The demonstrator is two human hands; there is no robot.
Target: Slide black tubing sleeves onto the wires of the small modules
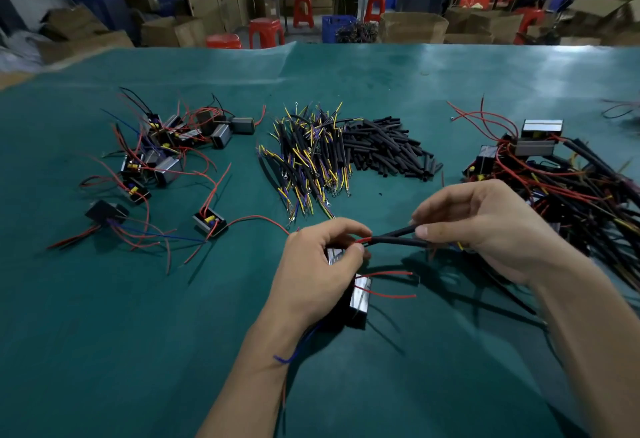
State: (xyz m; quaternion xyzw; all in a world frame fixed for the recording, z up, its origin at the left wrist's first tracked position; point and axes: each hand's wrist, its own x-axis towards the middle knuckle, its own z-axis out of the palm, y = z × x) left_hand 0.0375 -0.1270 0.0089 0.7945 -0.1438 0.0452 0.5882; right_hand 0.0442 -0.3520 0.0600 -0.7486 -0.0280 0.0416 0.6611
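My left hand [317, 271] holds a small black and silver module [358, 302] low over the green table and pinches one of its red wires [362, 240] at the fingertips. My right hand [485, 229] pinches black tubing sleeves [398, 236] whose left ends meet that red wire. Two more red wires [391, 285] stick out to the right of the module. A blue wire [294, 351] hangs below my left wrist.
A pile of bare modules with red wires [162, 153] lies at the left. Sleeved yellow and purple wire bundles [308, 157] and loose black sleeves [388, 150] lie in the middle. At the right is a heap of sleeved modules [554, 174]. Boxes and red stools stand beyond the table.
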